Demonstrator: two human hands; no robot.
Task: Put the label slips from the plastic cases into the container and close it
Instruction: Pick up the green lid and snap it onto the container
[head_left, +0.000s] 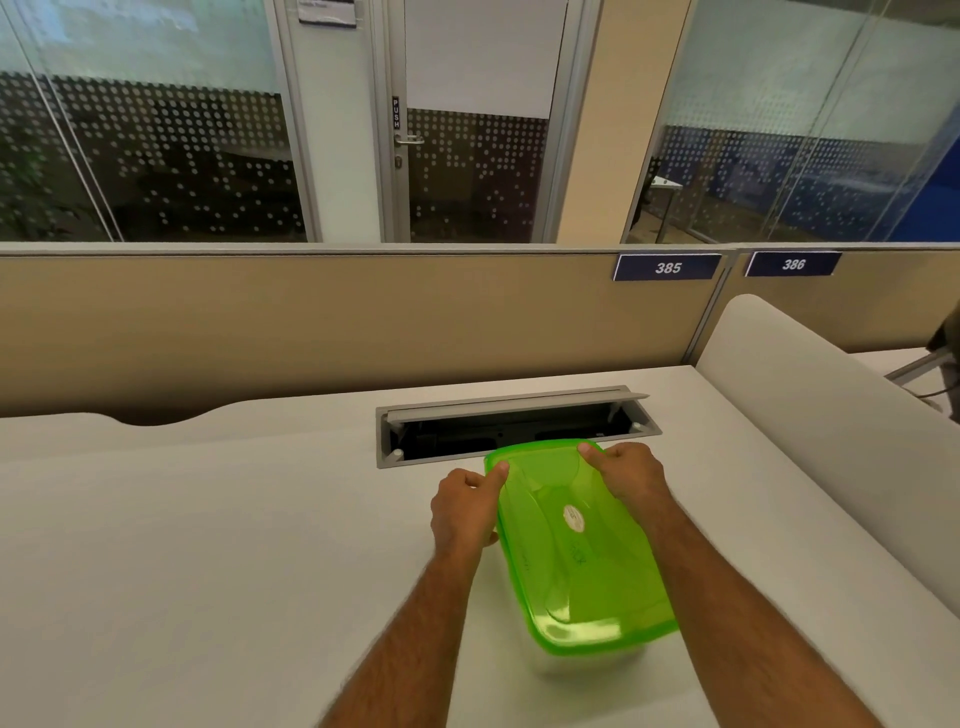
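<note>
A clear plastic container (582, 662) stands on the white desk, covered by a translucent green lid (550, 561) with a small white sticker in its middle. My left hand (467, 512) grips the lid's far left corner, thumb on top. My right hand (631, 475) presses on the far right corner, fingers curled over the rim. What lies inside the container is hidden by the lid. No label slips or plastic cases are in sight.
An open cable tray (514, 423) is sunk into the desk just behind the container. A beige partition with number plates 385 (667, 267) and 386 rises at the back. A white divider (831, 410) bounds the desk on the right.
</note>
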